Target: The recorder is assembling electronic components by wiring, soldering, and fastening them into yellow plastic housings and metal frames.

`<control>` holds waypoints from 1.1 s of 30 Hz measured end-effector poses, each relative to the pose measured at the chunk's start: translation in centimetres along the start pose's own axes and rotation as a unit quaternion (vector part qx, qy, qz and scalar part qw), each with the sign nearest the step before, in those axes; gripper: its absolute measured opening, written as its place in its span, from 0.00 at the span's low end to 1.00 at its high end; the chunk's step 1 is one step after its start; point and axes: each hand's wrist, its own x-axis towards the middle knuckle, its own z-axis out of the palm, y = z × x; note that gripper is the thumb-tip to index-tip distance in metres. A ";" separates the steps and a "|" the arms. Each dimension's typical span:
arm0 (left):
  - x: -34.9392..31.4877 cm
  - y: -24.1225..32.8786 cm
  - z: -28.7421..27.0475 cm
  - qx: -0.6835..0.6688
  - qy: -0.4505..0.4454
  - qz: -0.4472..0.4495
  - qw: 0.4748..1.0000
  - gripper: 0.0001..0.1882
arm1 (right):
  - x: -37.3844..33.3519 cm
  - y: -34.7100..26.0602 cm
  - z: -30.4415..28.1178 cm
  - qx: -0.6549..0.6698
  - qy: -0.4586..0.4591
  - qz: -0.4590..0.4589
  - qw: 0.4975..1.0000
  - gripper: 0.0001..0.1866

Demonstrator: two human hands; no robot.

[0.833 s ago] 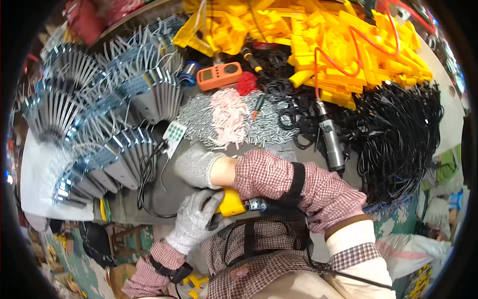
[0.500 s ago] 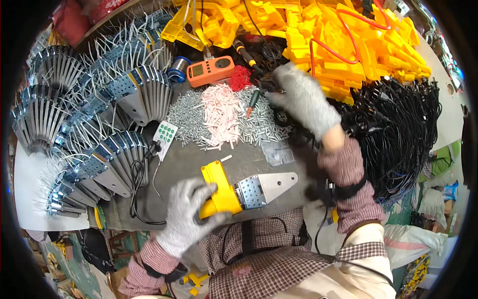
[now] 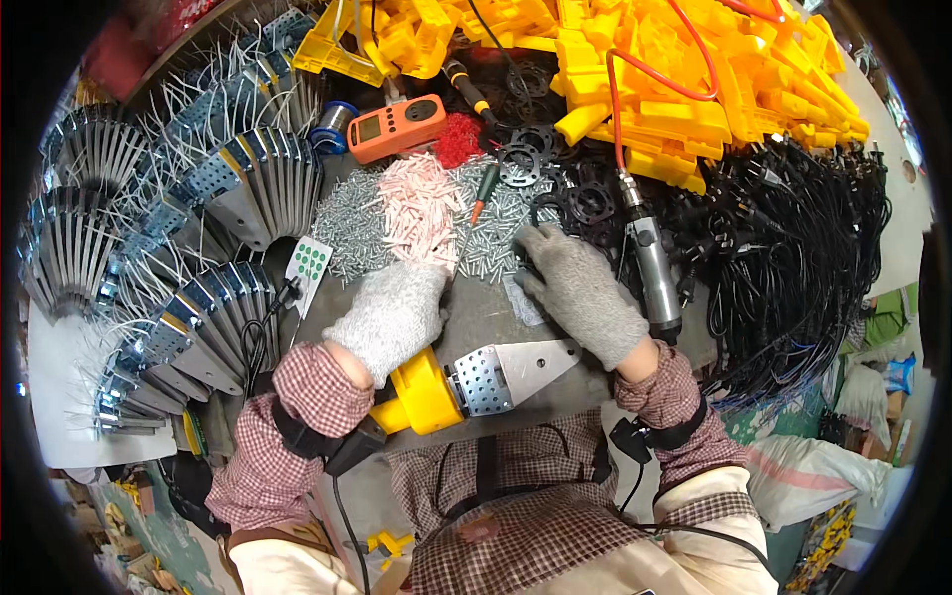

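Our left hand (image 3: 390,313) is at the pink pieces (image 3: 418,206), its grip hidden from us. Toward its five o'clock lies the yellow housing (image 3: 426,391), perhaps central for both hands; from there, at two o'clock, our right hand (image 3: 583,297) half-curls, its hold unclear.

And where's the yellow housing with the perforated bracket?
In the head view, the yellow housing lies below and slightly left of centre, just beyond the left hand's lower edge, perforated bracket rightward.

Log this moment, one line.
left gloved hand: at pink sticks | right gloved hand: at silver screws | yellow-handled tool: on gray bench
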 end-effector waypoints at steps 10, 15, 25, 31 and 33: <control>2.7 4.1 1.1 -0.033 0.039 0.030 0.998 0.15 | 1.8 1.1 1.0 0.048 0.036 0.016 0.998 0.10; 4.1 5.1 2.8 0.036 0.072 0.025 0.996 0.11 | -0.4 0.4 -1.9 0.178 0.069 0.065 0.980 0.09; 4.3 3.7 0.8 -0.041 0.099 0.056 0.993 0.10 | -6.9 0.4 -0.9 0.455 0.051 0.114 0.882 0.10; -0.6 1.3 -1.3 -0.398 -0.118 0.052 0.908 0.13 | -9.1 -1.6 1.8 0.430 -0.041 -0.071 0.899 0.08; -1.7 1.6 -1.7 -0.349 -0.180 0.039 0.919 0.10 | -9.0 -1.3 2.3 0.417 -0.037 -0.102 0.903 0.12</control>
